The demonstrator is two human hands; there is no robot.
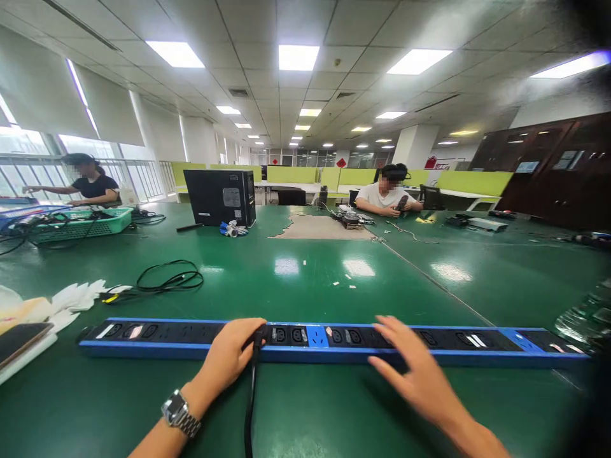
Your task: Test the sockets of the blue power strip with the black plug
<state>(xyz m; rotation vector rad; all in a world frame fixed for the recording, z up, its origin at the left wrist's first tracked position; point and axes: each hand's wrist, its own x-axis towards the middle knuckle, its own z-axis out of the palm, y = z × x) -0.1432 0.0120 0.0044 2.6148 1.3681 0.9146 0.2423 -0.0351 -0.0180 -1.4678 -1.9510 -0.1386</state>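
Observation:
A long blue-and-black power strip (pixel 317 337) lies across the green table in front of me, with several sockets along its top. My left hand (pixel 235 346) is closed around the plug end of a black power cord (pixel 251 401), right at a socket left of the strip's middle. Whether the plug is fully seated is hidden by my fingers. The cord runs down towards the near edge of the view. My right hand (pixel 413 362) hovers over the strip's right half, fingers spread, holding nothing. A metal-banded watch (pixel 180 412) is on my left wrist.
A coiled black cable (pixel 172 277) lies beyond the strip's left end. Farther back stand a black computer tower (pixel 219 197) and a green basket (pixel 86 226) of cables. A clear plastic bottle (pixel 589 312) lies at right. Two people sit at the table's far sides.

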